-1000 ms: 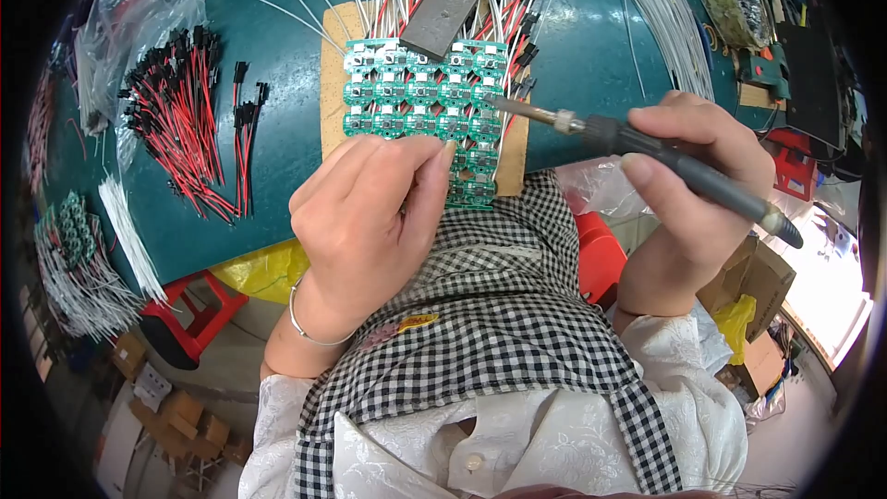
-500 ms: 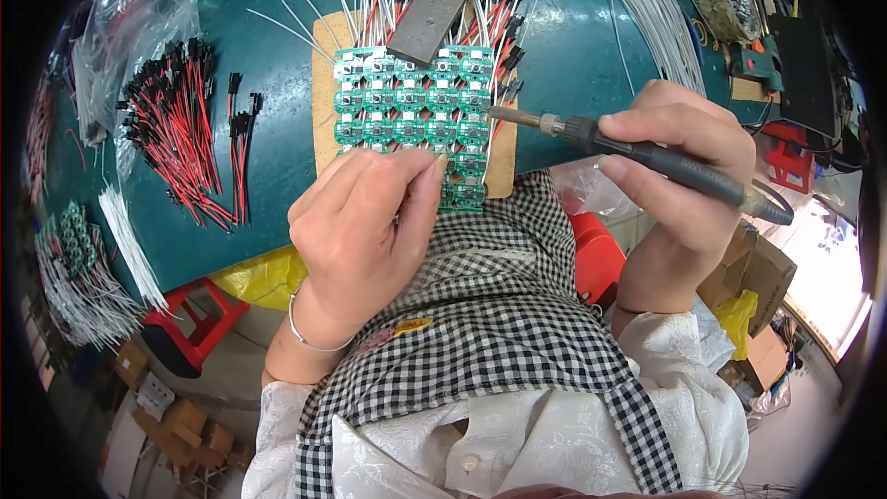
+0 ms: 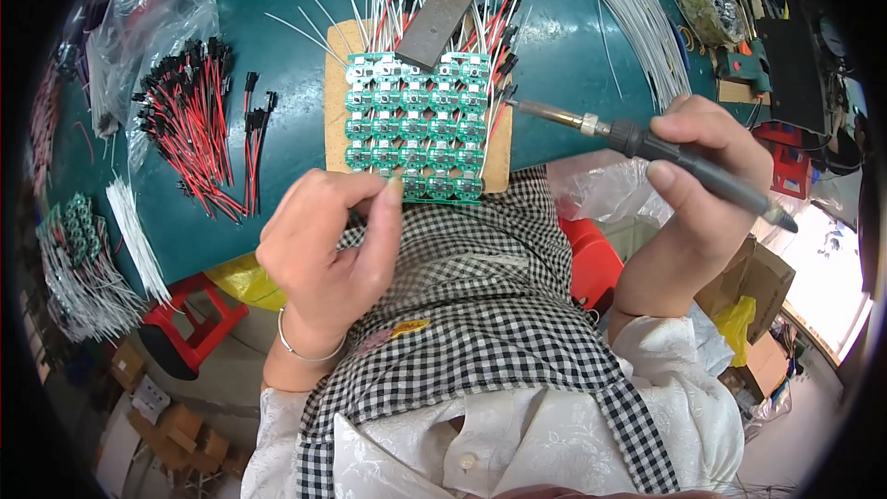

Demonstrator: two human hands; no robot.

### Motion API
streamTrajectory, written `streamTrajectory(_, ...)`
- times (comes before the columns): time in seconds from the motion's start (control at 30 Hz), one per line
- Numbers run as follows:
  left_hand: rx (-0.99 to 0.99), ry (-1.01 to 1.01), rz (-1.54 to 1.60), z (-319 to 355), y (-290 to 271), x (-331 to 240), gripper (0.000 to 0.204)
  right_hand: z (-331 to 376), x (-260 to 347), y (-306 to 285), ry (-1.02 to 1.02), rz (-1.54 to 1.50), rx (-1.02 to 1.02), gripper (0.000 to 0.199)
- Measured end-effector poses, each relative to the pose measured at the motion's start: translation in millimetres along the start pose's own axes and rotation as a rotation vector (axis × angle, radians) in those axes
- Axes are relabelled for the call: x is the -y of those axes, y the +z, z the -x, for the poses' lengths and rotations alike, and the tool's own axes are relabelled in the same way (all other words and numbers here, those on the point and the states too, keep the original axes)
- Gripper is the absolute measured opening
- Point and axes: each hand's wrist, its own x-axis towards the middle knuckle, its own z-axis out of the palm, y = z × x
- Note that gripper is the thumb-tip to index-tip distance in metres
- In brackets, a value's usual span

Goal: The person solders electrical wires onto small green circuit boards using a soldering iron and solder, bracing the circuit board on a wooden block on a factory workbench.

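A green circuit board panel (image 3: 416,120), made of rows of small square boards, lies on a brown board (image 3: 338,92). White wires (image 3: 388,9) and red-and-black connector leads (image 3: 506,23) fan out from its far side, under a dark metal bar (image 3: 453,5). My left hand (image 3: 328,245) is closed in a pinch at the panel's near-left corner; whatever sits between thumb and forefinger is too small to make out. Held in my right hand (image 3: 707,166) is a soldering iron (image 3: 670,157), its tip just right of the panel, apart from it.
Left on the green table (image 3: 296,129) lie a pile of red-and-black leads (image 3: 189,125), a smaller bunch (image 3: 256,148), white wires (image 3: 136,236) and clear plastic bags (image 3: 152,18). Long white wires (image 3: 637,18) and a solder spool (image 3: 711,11) lie far right. Red stools (image 3: 194,333) stand below.
My left hand has moved toward me and left, down to the panel's near row. The iron has drawn right, away from the panel's right edge.
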Motion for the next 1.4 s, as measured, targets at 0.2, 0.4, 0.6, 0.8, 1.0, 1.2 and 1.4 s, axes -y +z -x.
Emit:
streamTrajectory(0.2, 0.007, -0.019, -0.055, -5.3, -11.9, 3.1, 0.013, 0.4, -0.5, 8.8, -0.065, 0.041, 0.009, 0.030)
streamTrajectory(0.4, -0.064, -0.043, -0.109, -9.2, -14.2, 17.0, 0.012, -15.9, 1.6, 36.0, -0.043, 0.059, 0.071, 0.028)
streamTrajectory(0.6, -0.067, -0.076, -0.077, -16.5, -14.4, 36.0, 0.009, -28.6, -2.3, 79.3, -0.095, 0.128, 0.126, 0.028)
streamTrajectory(0.8, -0.063, -0.062, -0.045, -19.5, -10.4, 41.7, 0.008, -37.0, -4.0, 91.3, -0.058, 0.212, 0.133, 0.026)
streamTrajectory(1.0, -0.023, -0.050, -0.046, -22.9, -5.8, 49.1, 0.010, -42.9, -6.3, 96.3, -0.049, 0.225, 0.151, 0.027)
streamTrajectory(1.2, -0.030, -0.008, -0.063, -23.8, -0.7, 56.3, 0.013, -47.1, -4.5, 96.3, -0.031, 0.206, 0.179, 0.027)
streamTrajectory(1.4, -0.028, -0.011, -0.081, -25.3, 0.3, 58.7, 0.014, -52.0, 2.4, 98.7, -0.033, 0.249, 0.210, 0.027)
